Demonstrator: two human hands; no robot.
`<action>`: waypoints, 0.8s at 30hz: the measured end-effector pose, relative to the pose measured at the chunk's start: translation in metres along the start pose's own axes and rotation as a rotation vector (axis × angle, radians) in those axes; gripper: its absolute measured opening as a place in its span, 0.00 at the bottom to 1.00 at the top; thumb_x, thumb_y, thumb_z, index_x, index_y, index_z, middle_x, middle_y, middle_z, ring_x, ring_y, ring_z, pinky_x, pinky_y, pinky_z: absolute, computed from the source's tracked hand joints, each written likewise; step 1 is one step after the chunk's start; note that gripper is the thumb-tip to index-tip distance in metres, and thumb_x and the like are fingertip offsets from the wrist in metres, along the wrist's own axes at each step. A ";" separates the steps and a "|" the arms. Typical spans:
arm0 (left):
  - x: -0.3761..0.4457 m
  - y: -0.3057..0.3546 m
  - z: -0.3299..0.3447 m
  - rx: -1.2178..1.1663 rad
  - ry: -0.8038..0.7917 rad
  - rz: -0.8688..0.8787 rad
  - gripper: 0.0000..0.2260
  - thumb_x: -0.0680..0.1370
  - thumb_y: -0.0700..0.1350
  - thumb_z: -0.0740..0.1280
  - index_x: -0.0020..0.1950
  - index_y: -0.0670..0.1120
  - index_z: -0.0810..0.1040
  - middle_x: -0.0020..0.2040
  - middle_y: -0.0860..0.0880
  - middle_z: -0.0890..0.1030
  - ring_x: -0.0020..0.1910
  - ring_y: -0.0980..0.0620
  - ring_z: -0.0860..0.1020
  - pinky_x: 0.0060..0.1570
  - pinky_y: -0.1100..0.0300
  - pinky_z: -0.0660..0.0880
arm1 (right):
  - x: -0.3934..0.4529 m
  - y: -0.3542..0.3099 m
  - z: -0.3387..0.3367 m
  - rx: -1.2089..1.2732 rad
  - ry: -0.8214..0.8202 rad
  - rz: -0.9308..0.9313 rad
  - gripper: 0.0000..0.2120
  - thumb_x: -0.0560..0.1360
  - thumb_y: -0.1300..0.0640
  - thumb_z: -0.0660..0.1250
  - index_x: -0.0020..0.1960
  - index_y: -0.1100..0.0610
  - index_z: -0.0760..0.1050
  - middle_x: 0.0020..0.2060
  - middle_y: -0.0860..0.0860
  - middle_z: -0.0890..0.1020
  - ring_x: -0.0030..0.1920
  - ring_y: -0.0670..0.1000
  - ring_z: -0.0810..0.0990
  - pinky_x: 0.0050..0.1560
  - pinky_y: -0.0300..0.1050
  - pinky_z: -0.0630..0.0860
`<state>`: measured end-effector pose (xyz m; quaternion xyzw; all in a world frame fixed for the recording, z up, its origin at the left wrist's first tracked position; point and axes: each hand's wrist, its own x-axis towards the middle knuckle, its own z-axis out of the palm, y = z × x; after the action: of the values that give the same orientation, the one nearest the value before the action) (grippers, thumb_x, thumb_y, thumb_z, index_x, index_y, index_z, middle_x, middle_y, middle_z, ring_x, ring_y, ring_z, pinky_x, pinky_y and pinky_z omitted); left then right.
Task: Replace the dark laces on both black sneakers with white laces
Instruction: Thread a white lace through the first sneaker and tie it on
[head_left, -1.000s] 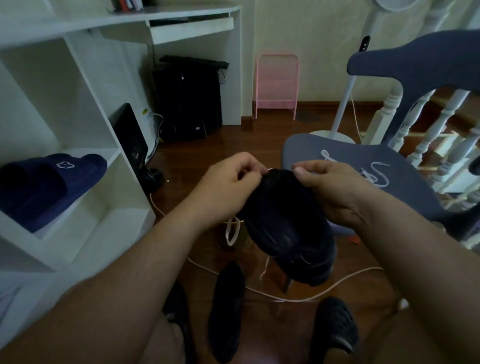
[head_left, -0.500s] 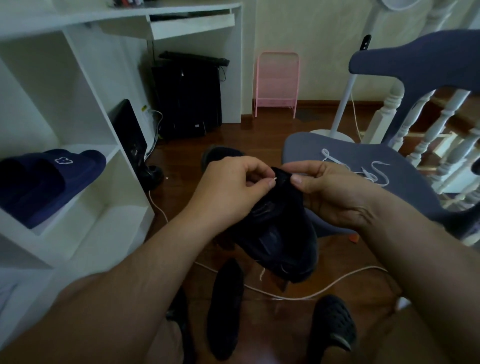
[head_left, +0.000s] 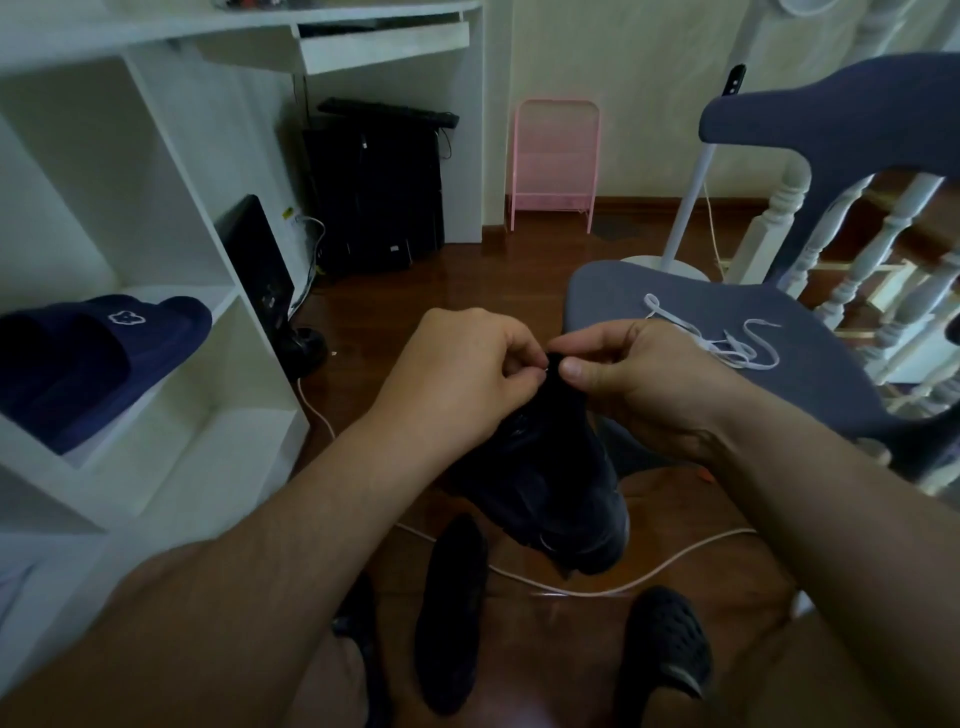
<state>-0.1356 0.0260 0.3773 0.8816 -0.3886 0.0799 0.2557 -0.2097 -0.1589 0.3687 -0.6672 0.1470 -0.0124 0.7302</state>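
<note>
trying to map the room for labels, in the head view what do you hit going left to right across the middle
navy slide sandal on the white shelf → left hand → black sneaker in both hands' grip → right hand → white lace on the blue chair seat

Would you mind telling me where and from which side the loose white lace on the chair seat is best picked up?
Pinch the white lace at the raised loop nearest the seat's right edge, coming from above. It lies limp in a tangle on the flat chair seat, so only a fingertip pinch would likely get under it. Both hands are busy on the black sneaker.
</note>
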 end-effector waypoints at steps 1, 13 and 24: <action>0.000 0.001 0.000 0.012 -0.010 0.001 0.04 0.79 0.54 0.74 0.53 0.59 0.86 0.38 0.62 0.78 0.38 0.65 0.75 0.37 0.76 0.67 | 0.000 0.000 0.000 -0.050 0.005 -0.006 0.11 0.75 0.71 0.69 0.56 0.64 0.82 0.49 0.61 0.87 0.49 0.53 0.87 0.48 0.42 0.84; 0.005 -0.007 0.018 -0.169 0.076 -0.079 0.17 0.71 0.60 0.79 0.42 0.52 0.75 0.36 0.55 0.77 0.38 0.59 0.76 0.34 0.67 0.69 | 0.001 -0.004 -0.005 0.155 -0.073 0.151 0.12 0.78 0.71 0.64 0.59 0.66 0.80 0.48 0.60 0.86 0.49 0.54 0.86 0.51 0.45 0.85; 0.007 -0.039 0.010 -0.297 -0.166 -0.539 0.27 0.80 0.74 0.56 0.54 0.51 0.74 0.47 0.50 0.79 0.44 0.50 0.78 0.43 0.52 0.73 | 0.007 -0.010 -0.003 0.453 0.198 -0.025 0.10 0.82 0.69 0.61 0.55 0.61 0.81 0.46 0.56 0.88 0.49 0.51 0.88 0.54 0.45 0.84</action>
<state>-0.1029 0.0386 0.3554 0.9093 -0.1680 -0.1206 0.3611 -0.2019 -0.1645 0.3765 -0.4836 0.2032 -0.1194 0.8430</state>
